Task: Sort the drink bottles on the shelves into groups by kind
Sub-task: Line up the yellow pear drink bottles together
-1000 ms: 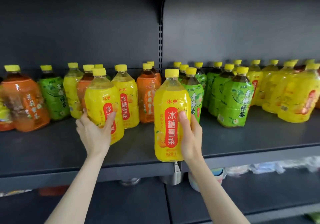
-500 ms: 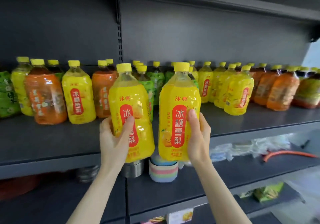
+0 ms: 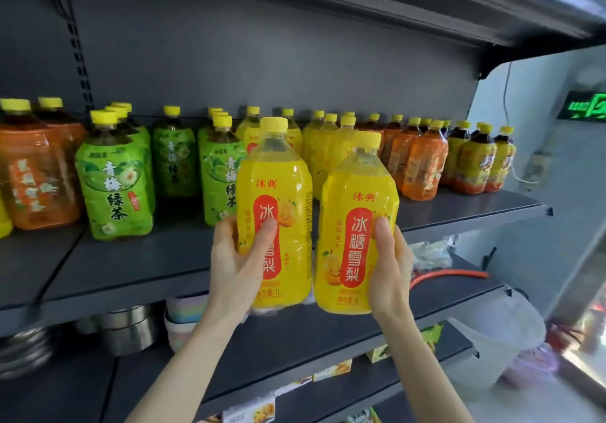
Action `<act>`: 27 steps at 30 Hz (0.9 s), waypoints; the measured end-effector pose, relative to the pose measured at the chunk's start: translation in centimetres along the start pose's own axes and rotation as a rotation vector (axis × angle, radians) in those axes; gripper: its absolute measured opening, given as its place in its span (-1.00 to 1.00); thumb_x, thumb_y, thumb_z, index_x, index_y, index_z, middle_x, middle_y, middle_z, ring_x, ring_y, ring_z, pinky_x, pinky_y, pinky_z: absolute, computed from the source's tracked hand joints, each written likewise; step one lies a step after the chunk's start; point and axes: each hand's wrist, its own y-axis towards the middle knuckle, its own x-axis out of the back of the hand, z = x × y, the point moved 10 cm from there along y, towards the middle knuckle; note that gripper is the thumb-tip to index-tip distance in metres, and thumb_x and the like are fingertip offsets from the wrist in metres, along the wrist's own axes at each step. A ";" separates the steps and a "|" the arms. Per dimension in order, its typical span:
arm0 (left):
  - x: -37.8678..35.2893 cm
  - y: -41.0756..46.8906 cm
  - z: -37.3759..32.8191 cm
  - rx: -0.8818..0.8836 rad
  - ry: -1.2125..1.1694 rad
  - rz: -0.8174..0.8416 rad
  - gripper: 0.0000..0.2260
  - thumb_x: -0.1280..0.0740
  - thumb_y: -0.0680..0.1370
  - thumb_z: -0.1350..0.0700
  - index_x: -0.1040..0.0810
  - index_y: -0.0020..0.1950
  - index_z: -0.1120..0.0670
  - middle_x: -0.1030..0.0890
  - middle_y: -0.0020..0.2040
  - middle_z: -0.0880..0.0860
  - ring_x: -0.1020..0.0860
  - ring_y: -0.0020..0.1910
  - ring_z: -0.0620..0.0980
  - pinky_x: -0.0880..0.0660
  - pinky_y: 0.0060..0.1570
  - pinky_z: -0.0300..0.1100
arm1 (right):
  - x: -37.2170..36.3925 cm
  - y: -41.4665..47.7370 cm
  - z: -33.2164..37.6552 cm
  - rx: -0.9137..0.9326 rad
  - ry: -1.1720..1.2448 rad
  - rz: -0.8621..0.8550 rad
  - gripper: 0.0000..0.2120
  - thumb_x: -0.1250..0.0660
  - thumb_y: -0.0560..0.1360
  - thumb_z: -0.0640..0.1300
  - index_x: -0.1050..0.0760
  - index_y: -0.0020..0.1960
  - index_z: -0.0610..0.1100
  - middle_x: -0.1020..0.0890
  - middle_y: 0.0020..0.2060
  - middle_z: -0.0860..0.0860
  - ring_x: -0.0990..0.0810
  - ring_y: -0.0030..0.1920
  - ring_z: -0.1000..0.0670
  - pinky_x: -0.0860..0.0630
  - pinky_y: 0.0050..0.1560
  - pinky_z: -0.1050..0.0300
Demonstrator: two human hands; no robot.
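My left hand (image 3: pixel 241 258) grips a yellow pear-drink bottle (image 3: pixel 278 186), and my right hand (image 3: pixel 388 265) grips a second yellow pear-drink bottle (image 3: pixel 355 213). Both bottles are upright, side by side, held in the air in front of the dark shelf (image 3: pixel 131 268). Behind them on the shelf stand more yellow bottles (image 3: pixel 324 154), green tea bottles (image 3: pixel 114 186) to the left, and an orange bottle (image 3: pixel 36 176) at the far left. Further right are orange bottles (image 3: pixel 423 163) and dark tea bottles with yellow-orange labels (image 3: pixel 475 163).
The shelf's front strip is bare below the green bottles. On the lower shelf stand metal pots (image 3: pixel 128 327), stacked pastel bowls (image 3: pixel 183 317), plastic bags and an orange hose (image 3: pixel 449 275). The shelf unit ends at the right, with a white wall (image 3: pixel 537 226) beyond.
The view has swung right along the shelf, and both hands have carried their yellow bottles right with it. The left hand's bottle came off the shelf during this second.
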 end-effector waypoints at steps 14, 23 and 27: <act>-9.8 12.7 8.1 -0.023 0.154 0.016 -0.48 -0.35 0.23 -0.42 -0.33 0.10 -0.29 -0.47 0.26 0.05 -0.53 0.19 0.03 -0.54 0.11 0.04 | 3.0 16.4 -5.4 0.036 0.037 0.043 -0.56 -0.20 0.45 0.17 -0.52 0.12 -0.13 -0.69 -0.12 0.00 -0.69 -0.13 0.03 -0.59 -0.22 0.20; -10.8 14.9 10.1 -0.006 0.236 -0.077 -0.55 -0.34 0.36 -0.33 -0.32 0.15 -0.23 -0.46 0.27 0.07 -0.51 0.19 -0.02 -0.52 0.07 -0.10 | 2.2 21.5 -8.9 -0.008 0.100 0.191 -0.46 -0.26 0.32 0.28 -0.52 0.10 -0.10 -0.70 -0.12 0.01 -0.69 -0.12 0.03 -0.58 -0.20 0.20; -10.9 14.7 10.8 0.037 0.276 -0.123 -0.43 -0.30 0.36 -0.26 -0.31 0.32 -0.13 -0.45 0.29 0.02 -0.49 0.20 -0.06 -0.48 0.02 -0.22 | 2.2 22.0 -9.5 0.017 0.107 0.242 -0.37 -0.32 0.29 0.43 -0.52 0.09 -0.05 -0.70 -0.11 0.02 -0.68 -0.09 0.00 -0.60 -0.16 0.15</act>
